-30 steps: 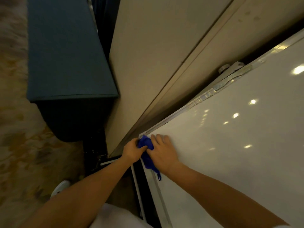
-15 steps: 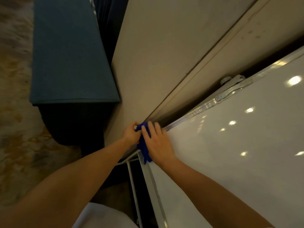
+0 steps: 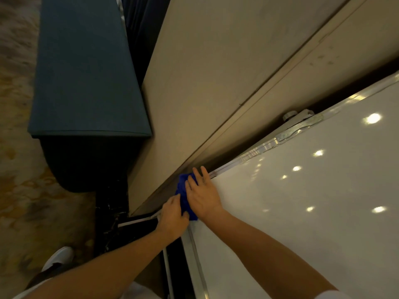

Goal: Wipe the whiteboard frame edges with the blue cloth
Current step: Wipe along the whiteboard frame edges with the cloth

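Observation:
A glossy whiteboard (image 3: 302,212) fills the right side, with a silver metal frame (image 3: 259,151) along its upper edge and down its left edge. The blue cloth (image 3: 183,193) is bunched on the frame's corner. My right hand (image 3: 204,194) lies flat on the cloth and the board, fingers stretched toward the upper frame edge. My left hand (image 3: 172,217) pinches the cloth's lower part from the left, beside the left frame edge. Most of the cloth is hidden under both hands.
A beige wall panel (image 3: 216,83) stands right behind the board. A metal clamp (image 3: 300,119) sits on the upper frame. A teal upholstered bench (image 3: 86,72) stands at the left on patterned carpet (image 3: 17,180). My white shoe (image 3: 59,256) shows at lower left.
The hands and the cloth stayed on the frame corner throughout. My left hand has dropped from beside the cloth's top to its lower part, while the right hand's fingers reach further up along the frame.

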Motion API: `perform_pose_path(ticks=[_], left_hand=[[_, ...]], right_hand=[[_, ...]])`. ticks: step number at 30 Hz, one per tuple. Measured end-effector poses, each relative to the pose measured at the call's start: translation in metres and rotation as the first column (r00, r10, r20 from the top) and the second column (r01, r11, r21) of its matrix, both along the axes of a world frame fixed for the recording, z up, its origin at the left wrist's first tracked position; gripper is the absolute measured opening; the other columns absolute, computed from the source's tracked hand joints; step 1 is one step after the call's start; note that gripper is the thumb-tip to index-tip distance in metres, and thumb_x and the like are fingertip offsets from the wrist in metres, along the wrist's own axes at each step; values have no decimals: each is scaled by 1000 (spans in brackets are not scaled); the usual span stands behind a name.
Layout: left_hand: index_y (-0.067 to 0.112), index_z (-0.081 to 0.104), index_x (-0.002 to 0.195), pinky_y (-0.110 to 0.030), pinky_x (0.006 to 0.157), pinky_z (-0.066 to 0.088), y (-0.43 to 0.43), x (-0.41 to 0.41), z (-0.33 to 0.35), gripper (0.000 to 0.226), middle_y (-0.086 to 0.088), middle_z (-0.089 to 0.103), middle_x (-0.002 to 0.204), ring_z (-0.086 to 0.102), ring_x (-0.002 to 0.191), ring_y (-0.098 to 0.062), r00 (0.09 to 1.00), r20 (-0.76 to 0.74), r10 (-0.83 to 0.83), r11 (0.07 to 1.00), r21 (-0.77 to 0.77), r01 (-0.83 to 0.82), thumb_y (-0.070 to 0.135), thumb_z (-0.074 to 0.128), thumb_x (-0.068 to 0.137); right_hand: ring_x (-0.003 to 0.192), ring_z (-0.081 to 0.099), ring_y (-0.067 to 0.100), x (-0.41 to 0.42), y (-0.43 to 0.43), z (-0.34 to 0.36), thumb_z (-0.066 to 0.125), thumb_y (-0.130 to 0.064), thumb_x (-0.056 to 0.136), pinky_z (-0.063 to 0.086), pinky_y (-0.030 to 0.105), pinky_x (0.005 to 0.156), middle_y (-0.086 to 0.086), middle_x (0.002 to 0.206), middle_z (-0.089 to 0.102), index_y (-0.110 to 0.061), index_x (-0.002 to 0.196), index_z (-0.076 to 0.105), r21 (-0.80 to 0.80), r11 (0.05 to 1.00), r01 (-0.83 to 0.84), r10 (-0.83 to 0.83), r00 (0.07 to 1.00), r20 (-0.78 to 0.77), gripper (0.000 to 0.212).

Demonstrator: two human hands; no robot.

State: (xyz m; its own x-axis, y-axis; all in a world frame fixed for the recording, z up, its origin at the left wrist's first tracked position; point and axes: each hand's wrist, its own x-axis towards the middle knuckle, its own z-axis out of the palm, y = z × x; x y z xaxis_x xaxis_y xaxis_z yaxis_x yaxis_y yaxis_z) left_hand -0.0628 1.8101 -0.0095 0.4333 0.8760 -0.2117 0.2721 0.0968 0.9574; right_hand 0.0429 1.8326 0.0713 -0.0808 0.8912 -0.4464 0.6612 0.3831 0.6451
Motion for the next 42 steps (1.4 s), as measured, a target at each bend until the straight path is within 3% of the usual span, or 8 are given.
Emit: perform_pose_path(ticks=[9,12,15,20,23,30,36,42], left_hand=[[10,29,148,-43,116,34,7,9,12,63,-7,38,151,38,139,-24,987,-157,-37,999,16,40,22,57,92],[14,30,147,-44,114,37,11,17,12,63,-6,42,148,44,134,-22,971,-238,-31,995,82,51,25,57,92],[11,32,146,-43,111,40,9,21,11,60,-7,40,148,47,131,-23,973,-227,-40,991,116,68,23,56,92],[8,26,148,-36,107,42,4,25,8,63,-11,32,153,44,134,-25,971,-228,-67,985,141,101,23,53,93],[5,13,152,-39,116,28,9,31,12,74,-16,16,161,20,148,-28,966,-246,-86,984,130,121,32,52,95],[8,0,153,-47,122,15,13,52,24,91,-13,-1,164,-2,151,-29,990,-136,-22,996,-93,9,59,45,92],[12,-8,153,-51,122,5,5,55,13,88,-14,-11,163,-13,150,-32,980,-184,-73,996,-65,62,61,35,94],[20,-9,153,-57,118,8,11,61,20,106,-11,-14,163,-12,149,-38,982,-184,-43,989,-145,16,80,32,75]], right_hand=[[144,20,44,27,19,89,67,-45,82,-15,66,111,9,131,62,-17,120,66,224,971,79,-105,989,107,47],[145,15,46,36,12,103,73,-33,80,-1,61,118,22,153,36,-5,126,61,292,956,24,-40,998,51,55],[145,19,42,37,2,82,71,-26,84,15,51,118,23,160,14,-8,148,34,114,992,-56,66,995,-81,76],[148,4,39,33,5,51,34,-53,92,-7,52,119,16,162,17,-11,154,17,183,981,67,-37,986,-164,77],[147,-17,38,36,-1,42,13,-70,89,-9,54,118,12,164,4,-14,154,16,191,979,75,-55,993,-106,85],[148,-10,39,70,0,87,25,-65,94,-2,58,118,17,162,13,-11,150,25,408,907,108,-61,990,-126,78],[147,-18,38,49,-13,57,8,-65,95,-9,57,116,12,164,4,-19,155,11,181,982,46,-44,999,-15,76],[149,-2,38,82,1,116,14,-64,96,1,59,117,15,160,23,-15,152,26,512,847,145,-106,989,-104,76]])
